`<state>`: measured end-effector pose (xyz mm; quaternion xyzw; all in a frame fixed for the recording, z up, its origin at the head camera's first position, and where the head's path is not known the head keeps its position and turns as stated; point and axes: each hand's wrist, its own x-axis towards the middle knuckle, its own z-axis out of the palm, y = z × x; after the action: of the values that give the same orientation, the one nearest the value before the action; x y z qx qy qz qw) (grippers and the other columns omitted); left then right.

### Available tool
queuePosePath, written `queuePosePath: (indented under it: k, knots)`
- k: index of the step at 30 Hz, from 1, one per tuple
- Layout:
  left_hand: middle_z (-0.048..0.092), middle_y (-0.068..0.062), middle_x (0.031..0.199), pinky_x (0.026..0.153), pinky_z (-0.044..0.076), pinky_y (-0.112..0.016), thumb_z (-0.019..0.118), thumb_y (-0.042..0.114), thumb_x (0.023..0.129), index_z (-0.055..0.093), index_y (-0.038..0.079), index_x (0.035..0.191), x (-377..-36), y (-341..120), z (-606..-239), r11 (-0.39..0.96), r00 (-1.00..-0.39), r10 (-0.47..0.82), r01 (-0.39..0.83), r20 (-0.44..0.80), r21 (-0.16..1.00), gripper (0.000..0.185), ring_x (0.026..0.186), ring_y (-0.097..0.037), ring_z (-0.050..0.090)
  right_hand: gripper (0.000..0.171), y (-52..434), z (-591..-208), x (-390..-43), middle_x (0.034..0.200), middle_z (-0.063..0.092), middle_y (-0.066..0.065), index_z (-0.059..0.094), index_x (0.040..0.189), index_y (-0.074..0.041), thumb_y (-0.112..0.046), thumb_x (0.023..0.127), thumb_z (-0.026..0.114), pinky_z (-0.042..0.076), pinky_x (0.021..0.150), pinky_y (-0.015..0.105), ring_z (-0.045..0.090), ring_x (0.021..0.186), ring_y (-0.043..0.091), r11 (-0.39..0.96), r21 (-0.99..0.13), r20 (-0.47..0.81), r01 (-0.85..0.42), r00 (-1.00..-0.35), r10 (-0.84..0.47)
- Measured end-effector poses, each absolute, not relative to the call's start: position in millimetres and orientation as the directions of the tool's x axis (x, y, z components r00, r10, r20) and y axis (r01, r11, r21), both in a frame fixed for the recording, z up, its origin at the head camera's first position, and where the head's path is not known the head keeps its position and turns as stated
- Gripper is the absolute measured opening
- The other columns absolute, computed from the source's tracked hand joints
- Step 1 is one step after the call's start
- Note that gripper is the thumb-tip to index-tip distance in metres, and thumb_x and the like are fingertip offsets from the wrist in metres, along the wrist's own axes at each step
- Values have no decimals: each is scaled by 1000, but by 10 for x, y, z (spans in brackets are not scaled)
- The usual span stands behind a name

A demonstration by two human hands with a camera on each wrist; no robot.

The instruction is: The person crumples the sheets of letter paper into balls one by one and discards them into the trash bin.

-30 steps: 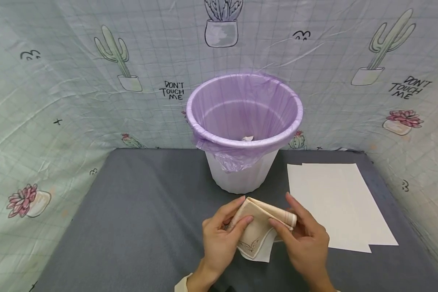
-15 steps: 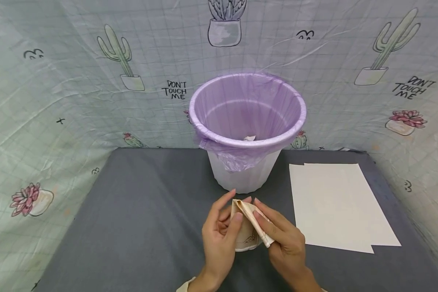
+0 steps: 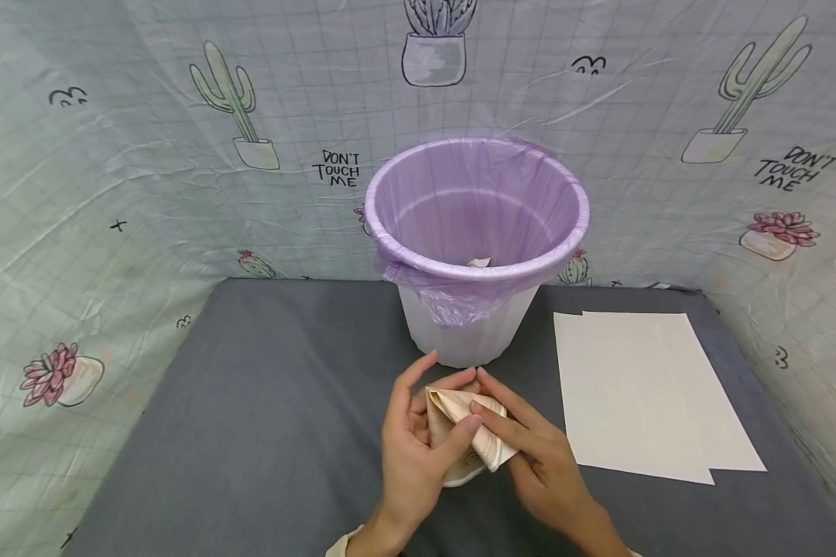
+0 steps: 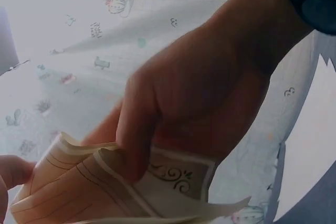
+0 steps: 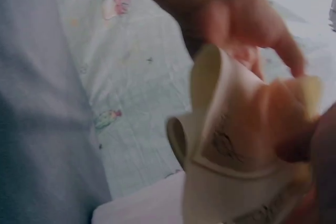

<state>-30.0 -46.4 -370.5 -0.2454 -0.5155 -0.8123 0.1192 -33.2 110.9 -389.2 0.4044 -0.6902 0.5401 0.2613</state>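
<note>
Both hands hold a folded beige paper napkin with a brown printed border just above the grey table, in front of the bin. My left hand grips its left side, thumb across the front. My right hand pinches the right side, fingers laid over the folded edge. The left wrist view shows the napkin bunched into layered folds. In the right wrist view the napkin curls into a loose roll, blurred.
A white waste bin with a purple liner stands at the table's back centre, a small white scrap inside. White paper sheets lie at the right. A cactus-print cloth backdrop surrounds the table.
The napkin has gone from a wide flat fold to a tight bundle. Both hands have drawn together and moved slightly towards the bin.
</note>
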Motion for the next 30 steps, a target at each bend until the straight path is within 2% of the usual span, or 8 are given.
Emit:
queuePosePath:
  k: [5, 7, 13, 17, 21, 24, 27, 30]
  knots:
    - [52, -37, 122, 90, 47, -45, 55, -18, 88, 27, -6, 141, -349, -521, -3689, -463, -847, 61, 445, 529, 766, 61, 106, -50, 56, 49, 1217, -3858, -326, 141, 32, 37, 46, 132, 14, 17, 82, 45, 30, 109, 33, 34, 134, 39, -130, -631, 756, -764, -569, -323]
    - [52, -37, 122, 90, 47, -46, 53, -18, 88, 27, -6, 141, -362, -535, -3689, -457, -832, 66, 465, 550, 758, 60, 106, -49, 56, 46, 1256, -3868, -323, 142, 30, 38, 45, 132, 16, 14, 86, 46, 30, 109, 33, 32, 135, 40, -162, -659, 737, -734, -588, -334]
    - [54, -36, 120, 87, 49, -47, 52, -26, 85, 32, -10, 139, -391, -515, -3727, -439, -758, 72, 560, 649, 703, 60, 104, -45, 59, 50, 1269, -3951, -301, 132, 47, 30, 48, 130, 15, 22, 81, 59, 45, 96, 30, 50, 123, 28, -101, -782, 617, -615, -743, -258]
    - [58, -32, 119, 83, 52, -44, 54, -32, 78, 35, -11, 139, -437, -473, -3770, -364, -634, 49, 708, 772, 605, 67, 101, -41, 62, 52, 1215, -3961, -274, 111, 61, 21, 57, 121, 14, 27, 72, 66, 52, 84, 27, 63, 101, 22, -30, -808, 588, -589, -801, -107]
    - [64, -27, 110, 81, 54, -35, 57, -26, 80, 45, -11, 134, -506, -424, -3788, -99, -420, -5, 903, 907, 418, 57, 97, -34, 65, 44, 1145, -3911, -188, 100, 66, 12, 65, 116, 6, 19, 74, 71, 55, 69, 23, 68, 85, 16, 90, -873, 484, -480, -874, 43]
    - [68, -22, 104, 78, 55, -31, 57, -17, 85, 54, -11, 126, -552, -404, -3774, 124, -276, -18, 953, 961, 276, 42, 92, -29, 68, 43, 1095, -3870, -129, 93, 65, 10, 65, 117, 3, 14, 76, 73, 54, 58, 23, 67, 73, 14, 116, -913, 404, -391, -907, 122]
    - [67, -21, 107, 79, 55, -33, 56, -3, 94, 50, -13, 130, -567, -410, -3752, 201, -210, 49, 960, 976, 197, 38, 92, -30, 68, 46, 1074, -3838, -97, 87, 62, 12, 63, 120, 4, 15, 76, 73, 53, 51, 24, 65, 66, 15, 88, -928, 373, -363, -910, 181]
    - [61, -22, 118, 85, 52, -38, 46, 15, 102, 32, -17, 138, -554, -417, -3731, 61, -236, 141, 971, 961, 229, 50, 103, -34, 63, 47, 1088, -3817, -86, 86, 64, 11, 62, 120, 6, 18, 75, 71, 52, 50, 21, 66, 65, 14, 90, -920, 391, -381, -891, 230]
